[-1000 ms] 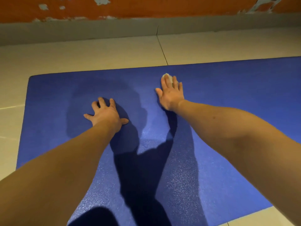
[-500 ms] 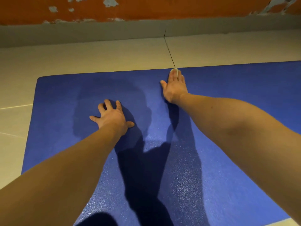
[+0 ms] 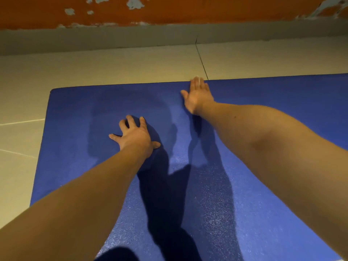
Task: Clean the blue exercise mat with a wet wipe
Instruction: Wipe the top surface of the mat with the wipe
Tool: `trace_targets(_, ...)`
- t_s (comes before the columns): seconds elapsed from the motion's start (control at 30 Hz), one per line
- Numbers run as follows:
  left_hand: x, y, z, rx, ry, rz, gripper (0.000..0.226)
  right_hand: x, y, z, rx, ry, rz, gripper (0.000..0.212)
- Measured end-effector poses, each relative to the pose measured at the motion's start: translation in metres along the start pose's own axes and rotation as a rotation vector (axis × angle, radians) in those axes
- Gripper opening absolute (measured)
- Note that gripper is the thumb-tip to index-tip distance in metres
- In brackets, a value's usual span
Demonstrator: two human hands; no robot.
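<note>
Both hands are lying flat on the blue mat, the left hand with fingers spread mid-mat, the right hand straight-fingered at its far edge.

An orange wall with flaked paint is bordered below by a grey skirting. The floor is laid with pale tiles.

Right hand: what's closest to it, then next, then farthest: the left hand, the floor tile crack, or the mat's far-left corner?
1. Floor tile crack: just beyond the right hand's fingertips.
2. Left hand: lower left, flat on the blue mat.
3. Mat's far-left corner: far off to the left.
</note>
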State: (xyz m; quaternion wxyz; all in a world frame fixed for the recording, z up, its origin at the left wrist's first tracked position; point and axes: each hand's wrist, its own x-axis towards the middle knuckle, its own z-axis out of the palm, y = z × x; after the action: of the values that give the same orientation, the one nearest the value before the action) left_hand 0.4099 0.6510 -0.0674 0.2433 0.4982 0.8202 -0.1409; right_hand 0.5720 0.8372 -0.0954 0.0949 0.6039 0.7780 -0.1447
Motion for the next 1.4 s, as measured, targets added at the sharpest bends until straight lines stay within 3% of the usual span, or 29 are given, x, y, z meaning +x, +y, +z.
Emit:
trace_targets(0.1, 0.000, 0.001, -0.001, -0.010, -0.009, -0.001, 0.109, -0.014, -0.038, 0.007, -0.027, 0.000, -0.015, 0.077)
trace_targets(0.23, 0.000, 0.000, 0.001, -0.041, 0.007, 0.005, 0.111, -0.060, -0.103, 0.036, 0.043, 0.051, -0.278, 0.074)
trace_targets(0.37, 0.001, -0.001, 0.002, -0.028, 0.007, 0.005, 0.109, -0.059, -0.089, 0.034, 0.035, 0.048, -0.442, 0.068)
trace_targets(0.5, 0.001, 0.000, 0.001, -0.019, -0.004, -0.003, 0.110, -0.049, -0.046, 0.019, 0.183, 0.082, -0.297, 0.065)
trace_targets(0.63, 0.000, 0.000, 0.000, -0.015, -0.004, 0.008, 0.110, -0.044, -0.020, 0.015, 0.217, 0.229, -0.221, 0.061)
trace_targets(0.77, -0.001, -0.001, -0.001, -0.014, -0.016, 0.010, 0.110, -0.040, -0.020, 0.010, 0.236, 0.349, -0.097, 0.018)
trace_targets(0.83, -0.001, -0.001, -0.001, -0.016, -0.021, 0.012, 0.110, -0.043, -0.024, 0.008, 0.181, 0.369, -0.099, 0.014)
trace_targets(0.9, -0.001, -0.001, 0.000, -0.019, -0.014, 0.014, 0.110, -0.043, -0.023, 0.009, 0.194, 0.338, -0.089, 0.009)
trace_targets(1.0, -0.001, 0.000, 0.000, -0.017, -0.010, 0.009, 0.111, -0.040, -0.018, 0.007, 0.352, 0.296, -0.021, 0.032)
trace_targets(1.17, -0.001, 0.001, -0.003, -0.030, -0.038, 0.008, 0.112, -0.051, -0.017, -0.002, 0.678, 0.267, 0.090, 0.026)
trace_targets(1.27, -0.001, 0.001, -0.008, -0.056, -0.083, -0.008, 0.113, -0.071, -0.022, -0.004, 0.891, 0.209, 0.187, 0.012)
trace_targets(1.33, -0.004, -0.003, -0.011, -0.071, -0.051, 0.003, 0.104, -0.086, -0.026, 0.000, 1.041, 0.138, 0.256, 0.006)
trace_targets(1.4, -0.006, -0.006, -0.009, -0.169, 0.135, 0.065, 0.075, -0.101, -0.032, 0.004, 1.166, 0.052, 0.307, 0.011)
